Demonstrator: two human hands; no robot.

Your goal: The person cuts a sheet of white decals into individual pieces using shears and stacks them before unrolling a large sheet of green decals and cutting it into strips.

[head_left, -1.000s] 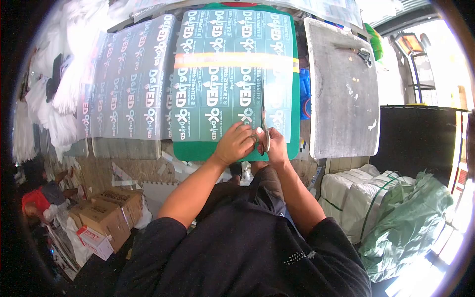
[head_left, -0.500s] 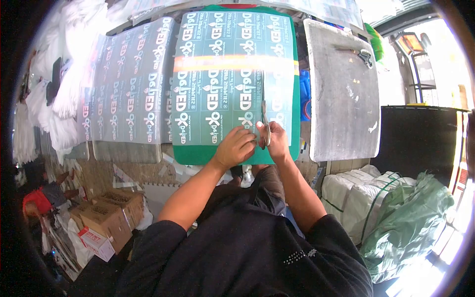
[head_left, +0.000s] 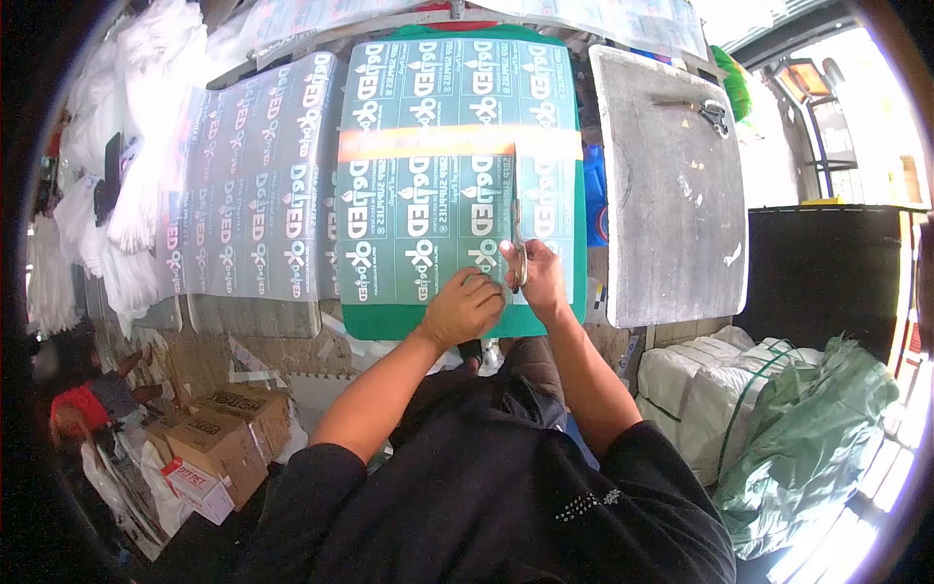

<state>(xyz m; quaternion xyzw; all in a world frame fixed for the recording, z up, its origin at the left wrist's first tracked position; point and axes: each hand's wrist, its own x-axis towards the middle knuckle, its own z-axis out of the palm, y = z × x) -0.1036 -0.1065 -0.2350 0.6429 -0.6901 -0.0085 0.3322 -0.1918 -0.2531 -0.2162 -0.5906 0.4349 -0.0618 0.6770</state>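
Observation:
My right hand [head_left: 540,282] is closed around the handles of a pair of scissors [head_left: 518,255], whose blades point away from me along a printed clear plastic sheet [head_left: 394,209]. White lettering and lines cover the sheet, which lies over a green board [head_left: 389,324]. Just left of the scissors, my left hand [head_left: 464,308] has its fingers curled onto the sheet near its front edge; the fingertips are partly hidden. An orange strip [head_left: 428,143] runs across the sheet's upper part.
More printed sheets [head_left: 255,185] hang over a board on the left. A worn grey board [head_left: 671,195] on the right carries another pair of scissors [head_left: 715,115]. Cardboard boxes [head_left: 219,438] stand lower left, wrapped white bundles [head_left: 696,389] lower right. A red-clothed person [head_left: 83,414] shows far left.
The table and sheet sit slightly lower in view. Relative to the sheet, both hands and the scissors are a little farther from its front edge.

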